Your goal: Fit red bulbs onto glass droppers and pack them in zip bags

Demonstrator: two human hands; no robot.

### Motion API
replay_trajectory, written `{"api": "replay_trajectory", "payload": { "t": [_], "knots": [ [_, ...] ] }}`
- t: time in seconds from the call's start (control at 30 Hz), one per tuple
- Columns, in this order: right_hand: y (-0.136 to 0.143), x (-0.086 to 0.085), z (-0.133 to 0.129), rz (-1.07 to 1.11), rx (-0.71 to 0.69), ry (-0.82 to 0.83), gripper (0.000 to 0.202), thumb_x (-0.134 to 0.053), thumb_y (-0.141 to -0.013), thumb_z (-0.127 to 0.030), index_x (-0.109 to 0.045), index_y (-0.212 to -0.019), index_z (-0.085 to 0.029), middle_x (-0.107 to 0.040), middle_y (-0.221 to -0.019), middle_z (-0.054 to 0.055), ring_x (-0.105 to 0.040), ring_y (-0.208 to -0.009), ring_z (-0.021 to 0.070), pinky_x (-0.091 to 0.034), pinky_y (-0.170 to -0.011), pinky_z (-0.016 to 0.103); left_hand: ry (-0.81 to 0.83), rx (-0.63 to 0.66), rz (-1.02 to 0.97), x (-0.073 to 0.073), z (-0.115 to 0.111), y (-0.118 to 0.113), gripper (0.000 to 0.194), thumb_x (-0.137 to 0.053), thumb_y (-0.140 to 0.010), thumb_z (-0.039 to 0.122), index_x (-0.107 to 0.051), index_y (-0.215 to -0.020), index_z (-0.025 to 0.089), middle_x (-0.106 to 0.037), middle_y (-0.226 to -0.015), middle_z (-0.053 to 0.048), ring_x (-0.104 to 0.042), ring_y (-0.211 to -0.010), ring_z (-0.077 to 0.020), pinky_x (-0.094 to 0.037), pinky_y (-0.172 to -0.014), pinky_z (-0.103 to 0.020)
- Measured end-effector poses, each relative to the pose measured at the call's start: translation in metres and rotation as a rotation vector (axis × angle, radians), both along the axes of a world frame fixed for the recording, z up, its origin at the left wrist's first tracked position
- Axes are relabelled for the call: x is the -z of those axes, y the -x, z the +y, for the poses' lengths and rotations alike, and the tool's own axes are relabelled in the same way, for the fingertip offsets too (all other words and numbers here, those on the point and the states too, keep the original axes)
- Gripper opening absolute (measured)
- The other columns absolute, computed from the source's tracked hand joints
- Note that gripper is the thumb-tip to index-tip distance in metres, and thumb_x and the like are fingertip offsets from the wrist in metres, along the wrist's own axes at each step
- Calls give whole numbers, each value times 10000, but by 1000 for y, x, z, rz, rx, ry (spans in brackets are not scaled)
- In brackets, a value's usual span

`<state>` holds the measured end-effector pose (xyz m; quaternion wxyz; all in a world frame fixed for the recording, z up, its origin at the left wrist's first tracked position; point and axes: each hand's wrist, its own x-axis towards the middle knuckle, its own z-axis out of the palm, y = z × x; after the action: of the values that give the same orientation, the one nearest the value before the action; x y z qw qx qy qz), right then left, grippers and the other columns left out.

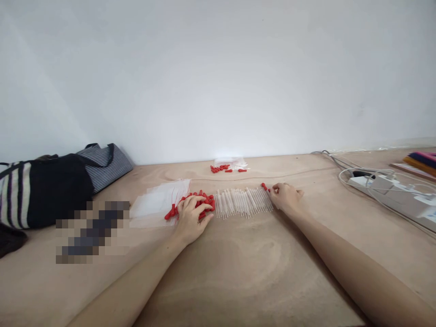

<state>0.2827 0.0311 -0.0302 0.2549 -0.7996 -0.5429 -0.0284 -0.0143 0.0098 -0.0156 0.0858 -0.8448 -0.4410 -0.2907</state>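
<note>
My left hand [192,220] rests with fingers spread on a pile of red rubber bulbs [208,200]; whether it grips one is hidden. Beside the pile, clear thin tubes [241,203] lie side by side in a wide row. At the row's right end, my right hand [285,197] is closed, its fingertips pinched at a red bulb [264,186] that points up and left. Left of the pile, clear plastic bags [150,206] with red edges are spread out, and a red bulb [169,213] lies over their right side.
Near the wall are more red bulbs [218,168], thin tubes and a small bag [230,161]. A dark bag with light stripes [57,190] and a striped bag [107,168] lie left. Right are a power strip [395,195], cables and coloured items [422,163]. One left patch is blurred.
</note>
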Motion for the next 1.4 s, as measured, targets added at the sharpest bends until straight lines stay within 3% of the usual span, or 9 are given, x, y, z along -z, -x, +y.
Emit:
{"api": "replay_trajectory", "payload": {
  "t": [0.23, 0.37, 0.5, 0.63, 0.83, 0.93, 1.07, 1.13, 1.4],
  "knots": [
    [-17, 1, 4, 153, 16, 163, 271, -491, -695, -424, -659, -679, -212, -638, -694, 85, -561, -768, 257, -293, -725, 395, 11, 2, -7, 0, 1, 0, 121, -574, -718, 261, -632, -823, 247, -560, -993, -49, -448, -994, -260, -285, -842, -457],
    [-8, -5, 0, 224, 3, 10, 341, -441, -731, -457, -650, -735, -187, -642, -748, 89, -556, -774, 252, -295, -733, 388, 9, 62, -87, -1, -3, -3, 115, -557, -729, 250, -635, -810, 229, -575, -953, -53, -472, -951, -241, -330, -829, -427],
    [24, -12, -17, 297, -299, -221, 285, -465, -751, -434, -634, -797, -209, -641, -767, 39, -544, -764, 202, -292, -737, 342, 213, 204, -288, 1, -11, -16, 190, -473, -790, 252, -643, -846, 186, -603, -778, -43, -545, -713, -153, -432, -651, -273],
    [64, -14, -42, 195, -640, -279, 235, -535, -733, -434, -630, -703, -222, -633, -737, 14, -516, -777, 185, -251, -746, 339, 530, 193, -523, 1, -19, -33, 269, -482, -785, 315, -620, -962, 167, -637, -725, -22, -558, -597, -130, -429, -536, -227],
    [89, -11, -59, 117, -849, -253, 203, -541, -741, -415, -633, -709, -236, -607, -689, -6, -498, -722, 157, -230, -722, 328, 811, 201, -801, -4, -24, -44, 216, -546, -731, 330, -574, -815, 134, -584, -610, 7, -514, -518, -97, -411, -491, -204],
    [73, -15, -49, 106, -734, -249, 208, -529, -736, -413, -640, -708, -238, -620, -727, 10, -508, -757, 172, -227, -734, 339, 805, 218, -929, -4, -21, -41, 206, -532, -744, 355, -484, -742, 155, -587, -710, -3, -546, -624, -103, -454, -587, -229],
    [34, -21, -30, 21, -261, -135, 226, -490, -729, -371, -622, -656, -203, -628, -748, 47, -522, -792, 217, -237, -726, 366, 883, 269, -1045, -3, -19, -35, 245, -480, -776, 402, -375, -757, 181, -553, -762, 9, -581, -671, -113, -491, -651, -297],
    [18, -22, -24, -15, -153, -6, 241, -479, -715, -381, -631, -655, -204, -627, -706, 59, -532, -776, 236, -245, -726, 384, 914, 265, -1020, -2, -19, -33, 245, -478, -778, 399, -357, -771, 186, -528, -726, 26, -583, -619, -111, -498, -609, -300],
    [12, -22, -17, 24, -112, 291, 256, -502, -691, -411, -640, -605, -214, -607, -597, 54, -571, -721, 244, -261, -785, 445, 858, 307, -783, 5, -19, -31, 189, -554, -733, 290, -417, -758, 164, -510, -661, 33, -530, -625, -94, -444, -598, -232]
  ]
}}
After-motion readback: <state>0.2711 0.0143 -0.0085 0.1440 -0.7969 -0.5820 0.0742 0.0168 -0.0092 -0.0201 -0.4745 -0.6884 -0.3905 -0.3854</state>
